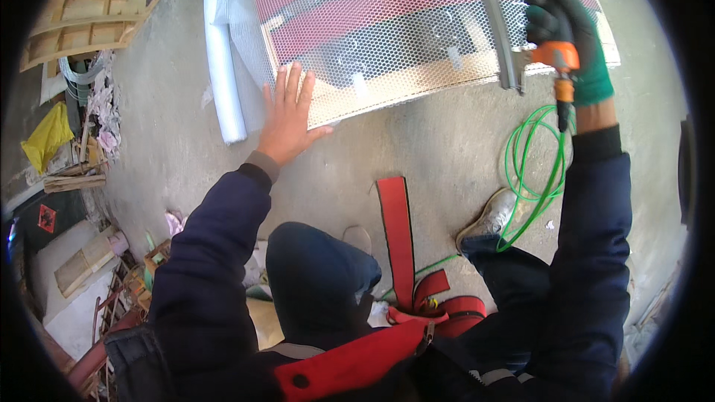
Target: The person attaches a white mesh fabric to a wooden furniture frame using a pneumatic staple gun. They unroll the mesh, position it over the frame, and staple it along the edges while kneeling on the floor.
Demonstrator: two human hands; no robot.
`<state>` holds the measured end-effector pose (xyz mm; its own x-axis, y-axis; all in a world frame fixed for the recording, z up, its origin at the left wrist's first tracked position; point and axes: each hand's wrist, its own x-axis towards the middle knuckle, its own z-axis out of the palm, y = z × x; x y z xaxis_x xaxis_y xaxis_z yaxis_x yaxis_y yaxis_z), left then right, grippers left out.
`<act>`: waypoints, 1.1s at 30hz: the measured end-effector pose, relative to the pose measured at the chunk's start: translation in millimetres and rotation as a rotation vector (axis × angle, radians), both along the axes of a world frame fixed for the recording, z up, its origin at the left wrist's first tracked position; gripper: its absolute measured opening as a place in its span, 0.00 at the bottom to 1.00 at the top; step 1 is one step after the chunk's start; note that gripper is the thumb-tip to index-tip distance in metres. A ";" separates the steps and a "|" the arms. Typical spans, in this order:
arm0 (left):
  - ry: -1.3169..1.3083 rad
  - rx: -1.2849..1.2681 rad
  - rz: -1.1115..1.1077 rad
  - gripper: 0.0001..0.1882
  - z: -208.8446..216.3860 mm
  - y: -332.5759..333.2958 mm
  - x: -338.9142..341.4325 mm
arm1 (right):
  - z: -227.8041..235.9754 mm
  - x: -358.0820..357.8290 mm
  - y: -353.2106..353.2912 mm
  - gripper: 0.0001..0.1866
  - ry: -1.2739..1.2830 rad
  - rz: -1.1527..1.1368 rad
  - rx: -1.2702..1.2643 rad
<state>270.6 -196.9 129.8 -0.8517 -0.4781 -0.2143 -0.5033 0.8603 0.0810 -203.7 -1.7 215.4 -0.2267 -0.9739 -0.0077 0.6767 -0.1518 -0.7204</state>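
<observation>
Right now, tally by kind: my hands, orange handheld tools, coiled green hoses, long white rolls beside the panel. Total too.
Hands: 2 (bare left hand, gloved right hand)
Orange tool: 1
Coiled green hose: 1
Long white roll: 1
Total: 5

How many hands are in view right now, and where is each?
2. The left hand is bare, fingers spread over the mesh-covered panel at its near-left corner; the right hand, in a green glove, grips the orange tool at the panel's right.
</observation>
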 end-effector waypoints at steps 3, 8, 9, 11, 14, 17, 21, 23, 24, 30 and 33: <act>-0.024 -0.008 0.027 0.63 7.6 1.5 -5.9 | 20.7 5.2 19.8 0.24 -0.067 0.078 0.141; -0.144 0.108 0.129 0.61 20.9 1.6 -9.2 | 77.5 38.3 40.8 0.16 0.517 0.229 0.697; -0.193 0.145 0.144 0.59 25.8 -1.5 -12.1 | 86.5 43.4 50.3 0.15 0.569 0.269 0.736; -0.220 0.406 0.191 0.52 50.2 -5.3 -6.4 | 97.1 55.1 75.6 0.19 0.692 0.214 0.947; -0.098 0.882 0.255 0.40 130.3 -21.4 32.9 | 132.6 73.7 145.2 0.24 0.746 0.075 1.184; 0.217 1.168 0.305 0.30 273.4 -28.9 135.9 | 206.1 130.5 238.9 0.07 0.566 -0.219 1.408; 0.343 1.152 0.560 0.21 522.3 -95.2 320.6 | 335.6 229.5 304.1 0.03 0.298 -0.440 1.373; 0.432 0.737 0.682 0.22 637.0 -112.2 395.6 | 388.2 269.6 301.2 0.05 0.210 -0.460 1.423; 0.515 0.456 0.681 0.27 687.9 -110.0 429.4 | 408.6 282.8 293.0 0.06 0.117 -0.419 1.393; 1.392 0.488 1.224 0.29 798.4 -61.2 592.3 | 388.4 300.4 203.2 0.01 0.169 -0.124 1.386; 0.842 0.718 1.666 0.27 679.2 -118.5 585.5 | 341.2 278.1 91.6 0.08 0.346 -0.007 1.390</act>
<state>856.1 -315.4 809.0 0.2858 -0.7852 -0.5494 -0.2844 -0.6169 0.7338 74.4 89.9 556.6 -0.4185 -0.2211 -0.8809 0.4416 0.7981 -0.4101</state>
